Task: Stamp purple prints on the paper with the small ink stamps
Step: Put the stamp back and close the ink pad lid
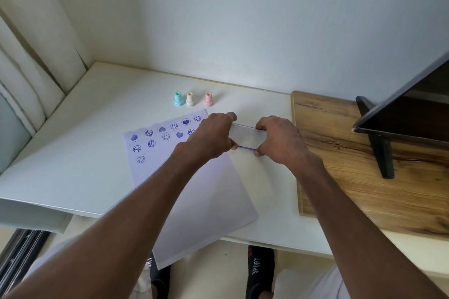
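Note:
A white sheet of paper (194,192) lies on the white table (80,143), its upper left part covered with several purple heart and smiley prints (165,136). Three small stamps stand upright in a row behind it: a teal stamp (178,99), a cream stamp (190,99) and a pink stamp (208,99). To the right of the paper, both hands grip a small flat rectangular ink pad case (245,138) with a purple edge. My left hand (211,137) holds its left end, my right hand (279,139) its right end. Whether the case is open is hidden.
A wooden board (352,177) lies on the table's right side, with a dark monitor (408,109) and its black stand (379,143) on it. A curtain (31,68) hangs at left. The wall runs close behind the stamps. The paper overhangs the table's front edge.

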### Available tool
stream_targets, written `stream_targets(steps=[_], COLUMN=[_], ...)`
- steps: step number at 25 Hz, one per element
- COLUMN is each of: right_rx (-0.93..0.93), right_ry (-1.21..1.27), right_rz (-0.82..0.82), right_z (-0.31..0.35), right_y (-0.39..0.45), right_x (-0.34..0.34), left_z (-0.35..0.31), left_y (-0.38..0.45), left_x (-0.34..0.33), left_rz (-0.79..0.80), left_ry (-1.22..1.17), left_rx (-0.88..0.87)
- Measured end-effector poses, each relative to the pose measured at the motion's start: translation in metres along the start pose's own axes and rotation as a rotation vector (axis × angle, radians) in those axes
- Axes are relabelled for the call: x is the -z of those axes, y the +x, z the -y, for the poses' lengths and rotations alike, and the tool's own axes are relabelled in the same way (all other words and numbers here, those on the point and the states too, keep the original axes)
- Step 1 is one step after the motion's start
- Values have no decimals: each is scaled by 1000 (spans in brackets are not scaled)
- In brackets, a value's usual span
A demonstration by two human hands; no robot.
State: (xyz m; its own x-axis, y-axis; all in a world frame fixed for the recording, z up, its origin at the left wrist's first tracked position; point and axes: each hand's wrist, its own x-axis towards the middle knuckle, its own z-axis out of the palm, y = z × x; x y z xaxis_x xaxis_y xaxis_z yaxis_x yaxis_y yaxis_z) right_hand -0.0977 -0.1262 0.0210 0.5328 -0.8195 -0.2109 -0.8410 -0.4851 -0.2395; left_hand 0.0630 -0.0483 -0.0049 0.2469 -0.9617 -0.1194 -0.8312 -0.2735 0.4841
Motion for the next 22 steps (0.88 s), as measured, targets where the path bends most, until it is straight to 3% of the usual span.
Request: stream_targets(steps=[9, 14, 22], right_rx=[-32, 66, -50], right_ry=[8, 22, 69], right_rz=[-45, -51, -61], right_z=[5, 5, 14], right_y=[-1, -6, -7], right_x=[-1, 0, -1], left_z=[-7, -6, -12], left_y=[-4, -6, -15], left_x=[-4, -1, 9], left_rz=[-65, -56, -2], left_ry=[36, 9, 22], left_rx=[15, 35, 33])
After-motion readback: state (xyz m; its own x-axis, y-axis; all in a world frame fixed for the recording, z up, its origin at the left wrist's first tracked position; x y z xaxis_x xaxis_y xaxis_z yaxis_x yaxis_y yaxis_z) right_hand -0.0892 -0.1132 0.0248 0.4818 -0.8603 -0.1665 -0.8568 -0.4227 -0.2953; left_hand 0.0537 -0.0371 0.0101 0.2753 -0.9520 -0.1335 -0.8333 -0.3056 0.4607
